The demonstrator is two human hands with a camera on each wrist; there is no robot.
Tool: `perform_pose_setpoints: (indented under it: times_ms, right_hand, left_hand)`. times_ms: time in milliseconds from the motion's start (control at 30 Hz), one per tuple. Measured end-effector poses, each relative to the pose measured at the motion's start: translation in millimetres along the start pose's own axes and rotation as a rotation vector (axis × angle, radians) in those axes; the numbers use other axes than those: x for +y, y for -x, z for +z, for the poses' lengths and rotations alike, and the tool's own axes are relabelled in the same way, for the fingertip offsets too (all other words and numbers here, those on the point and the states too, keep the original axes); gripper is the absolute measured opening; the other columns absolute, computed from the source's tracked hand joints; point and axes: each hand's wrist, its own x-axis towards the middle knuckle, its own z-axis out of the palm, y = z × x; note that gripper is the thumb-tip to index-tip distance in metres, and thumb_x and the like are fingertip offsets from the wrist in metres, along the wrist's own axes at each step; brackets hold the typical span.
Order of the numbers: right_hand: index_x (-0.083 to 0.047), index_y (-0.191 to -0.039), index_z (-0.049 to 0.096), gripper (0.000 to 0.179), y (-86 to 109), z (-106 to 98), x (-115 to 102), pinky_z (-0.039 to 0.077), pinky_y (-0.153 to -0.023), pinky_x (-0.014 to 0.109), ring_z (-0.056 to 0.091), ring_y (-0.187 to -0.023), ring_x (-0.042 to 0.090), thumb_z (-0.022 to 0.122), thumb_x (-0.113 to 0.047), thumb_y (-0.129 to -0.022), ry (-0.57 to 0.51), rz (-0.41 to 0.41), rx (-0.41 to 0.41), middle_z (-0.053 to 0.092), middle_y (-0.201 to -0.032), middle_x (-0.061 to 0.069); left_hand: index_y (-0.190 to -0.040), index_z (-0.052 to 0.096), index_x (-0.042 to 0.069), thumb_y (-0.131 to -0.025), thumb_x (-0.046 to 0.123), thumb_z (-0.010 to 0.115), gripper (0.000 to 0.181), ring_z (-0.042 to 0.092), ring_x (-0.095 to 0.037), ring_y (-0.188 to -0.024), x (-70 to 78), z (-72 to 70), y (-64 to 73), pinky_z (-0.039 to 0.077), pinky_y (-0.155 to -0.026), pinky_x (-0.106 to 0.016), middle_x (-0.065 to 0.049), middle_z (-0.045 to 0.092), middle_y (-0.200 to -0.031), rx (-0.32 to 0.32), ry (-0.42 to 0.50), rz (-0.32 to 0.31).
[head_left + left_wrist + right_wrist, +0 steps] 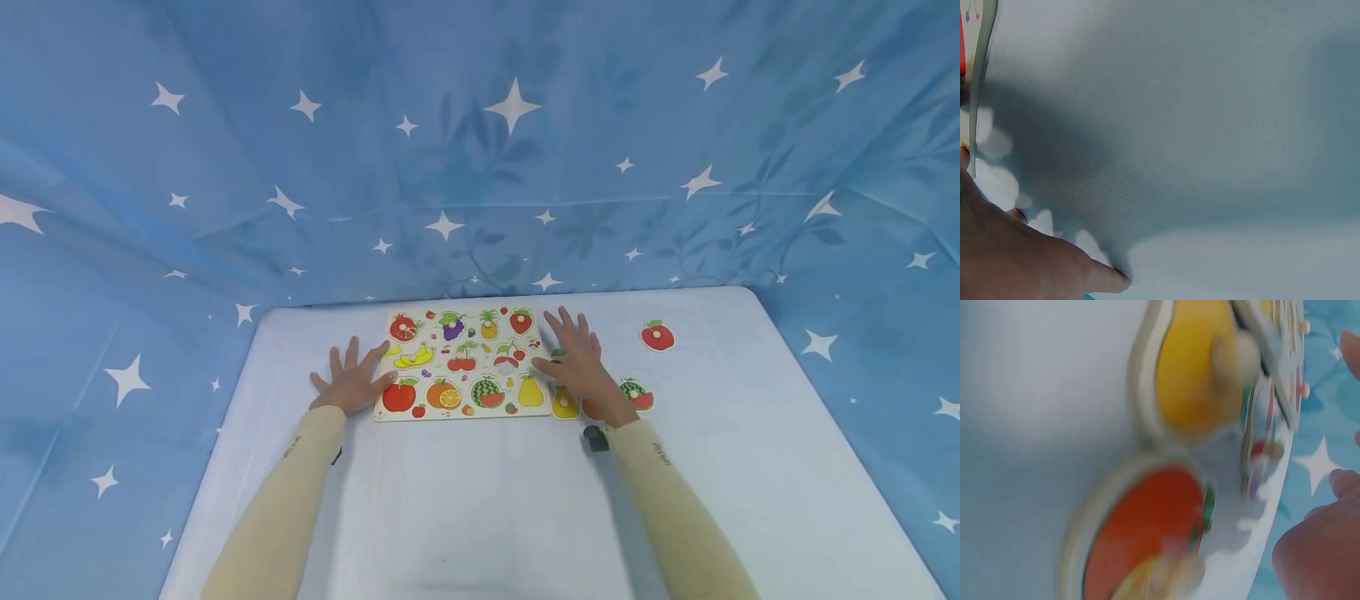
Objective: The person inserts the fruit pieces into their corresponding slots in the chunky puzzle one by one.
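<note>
Nearest the camera, on the left, a beige sleeve (273, 508) leads to the left hand (351, 385), fingers spread wide, at the left edge of the fruit puzzle board (442, 414), which lies on the counter (480, 500) between both hands. The right hand (583, 367) spreads its fingers wide too (thumb over the board's right edge), near the yellow pear piece (565, 406). Farther right lie the watermelon piece (634, 395) and red apple piece (660, 340).

Creased blue fabric (337, 50) hangs on the far, left and right sides; white four-pointed stars (513, 107) and, far and right, darker leaf motifs (522, 151) mark it; a white-covered table (487, 508) stands within, far right corner rounded; light is diffuse.
</note>
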Motion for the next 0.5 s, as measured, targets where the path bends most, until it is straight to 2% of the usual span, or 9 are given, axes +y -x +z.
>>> perform_pose_setpoints:
  times_ms: [100, 233, 400, 500]
  right_hand:
    - [-0.014, -0.171, 0.025, 0.091, 4.4, -7.0, 9.2, -0.003, -0.122, 0.073, -0.009, -0.16, 0.05, 0.078, -0.032, -0.1, 0.033, 0.019, -0.002, 0.005, -0.179, 0.018]
    - [-0.01, -0.166, 0.039, 0.083, 11.3, -13.1, 18.7, 0.001, -0.122, 0.075, -0.007, -0.16, 0.052, 0.08, -0.03, -0.098, 0.054, 0.03, 0.001, 0.011, -0.178, 0.02]
    - [-0.004, -0.147, 0.064, 0.055, 19.9, -14.0, 29.5, 0.006, -0.121, 0.077, -0.003, -0.159, 0.054, 0.078, -0.024, -0.099, 0.043, 0.021, -0.006, 0.025, -0.173, 0.025]
    - [-0.004, -0.139, 0.071, 0.042, 23.8, -13.5, 34.5, 0.008, -0.121, 0.077, 0.0, -0.16, 0.053, 0.077, -0.019, -0.1, 0.046, 0.026, -0.013, 0.032, -0.17, 0.024]
  left_hand:
    - [-0.172, 0.025, 0.027, -0.105, 0.053, 0.058, 0.079, -0.015, -0.058, -0.156, 0.1, -0.3, 0.2, -0.009, -0.11, -0.087, -0.024, -0.01, -0.176, -0.004, -0.001, 0.003]
    - [-0.172, 0.024, 0.027, -0.105, 0.053, 0.057, 0.079, -0.015, -0.058, -0.156, 0.5, -0.6, -0.7, -0.008, -0.11, -0.087, -0.024, -0.01, -0.176, -0.011, -0.018, 0.0]
    - [-0.172, 0.023, 0.027, -0.106, 0.052, 0.057, 0.079, -0.015, -0.058, -0.156, 1.6, -0.6, -0.7, -0.006, -0.11, -0.088, -0.024, -0.01, -0.176, -0.015, -0.029, -0.008]
    - [-0.172, 0.024, 0.027, -0.105, 0.052, 0.058, 0.079, -0.014, -0.058, -0.156, 1.0, 0.7, -0.6, -0.006, -0.11, -0.088, -0.024, -0.009, -0.176, -0.012, -0.02, -0.006]
